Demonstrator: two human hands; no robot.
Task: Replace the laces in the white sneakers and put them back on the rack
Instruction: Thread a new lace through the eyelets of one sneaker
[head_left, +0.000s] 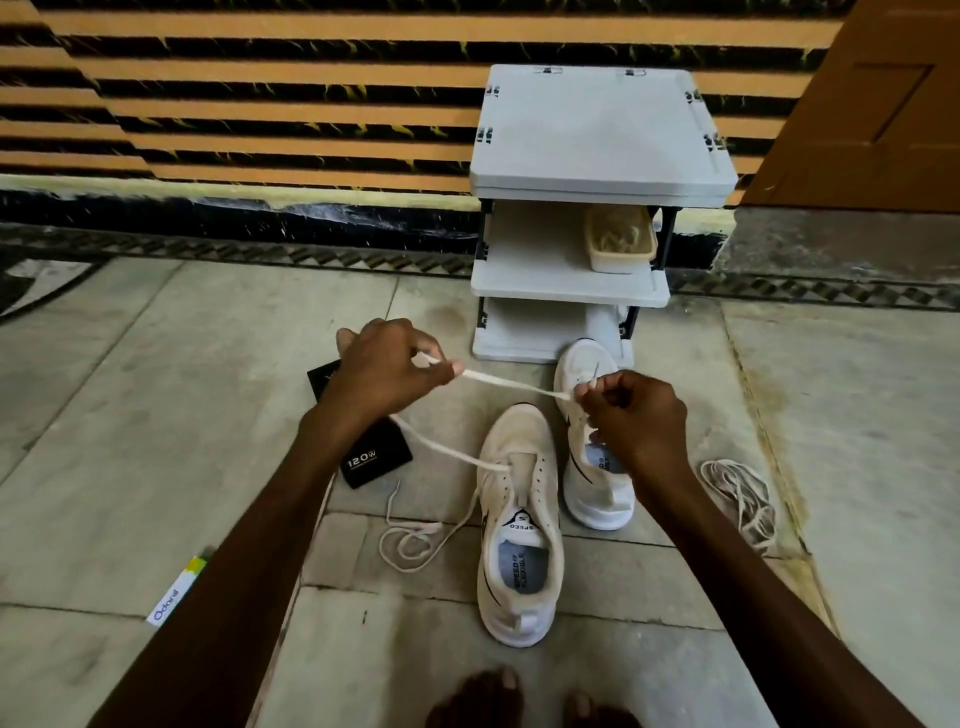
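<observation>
Between left hand (387, 366) and right hand (631, 410), lace (511, 384)

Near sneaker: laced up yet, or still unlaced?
Barely started. One lace reaches only the front eyelets of the near sneaker; the eyelets above show empty. The left hand and right hand pinch that lace taut.

The left forearm (249, 545) and right forearm (753, 561), one on either side of the nearer sneaker (519, 525), are bare from the wrist to the edge of the picture, with no sleeve over them. The left hand (384, 374) and right hand (636, 421) beyond the sneaker's toe are uncovered too. Just behind its heel are two bare feet (478, 699), showing only their toes.
</observation>
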